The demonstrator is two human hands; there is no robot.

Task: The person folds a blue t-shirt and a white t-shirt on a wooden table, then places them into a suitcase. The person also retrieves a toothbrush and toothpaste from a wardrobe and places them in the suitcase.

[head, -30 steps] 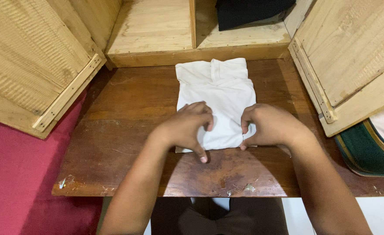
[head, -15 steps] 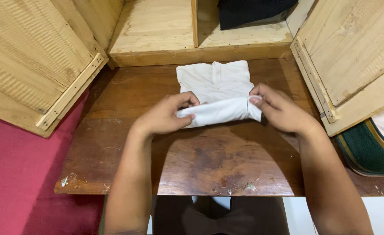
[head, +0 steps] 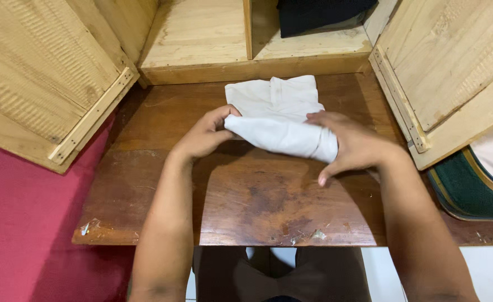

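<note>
A white folded garment (head: pixel 277 114) lies on a dark wooden table (head: pixel 246 196), its near half doubled back over the far half. My left hand (head: pixel 204 137) grips the fold's left end, thumb on top. My right hand (head: pixel 350 145) holds the fold's right end, with fingers spread down toward the table. The garment's collar end points to the open cabinet behind.
A pale wooden cabinet (head: pixel 202 39) stands open behind the table, with doors swung out at the left (head: pixel 45 84) and right (head: pixel 453 67). Dark folded cloth (head: pixel 319 14) sits on its right shelf. Red fabric (head: pixel 23 223) lies to the left, and a green-trimmed item (head: pixel 470 190) to the right.
Both hands lifted the garment's near edge off the table and carried it away from me, folding it over the upper half. The garment now looks about half as long.
</note>
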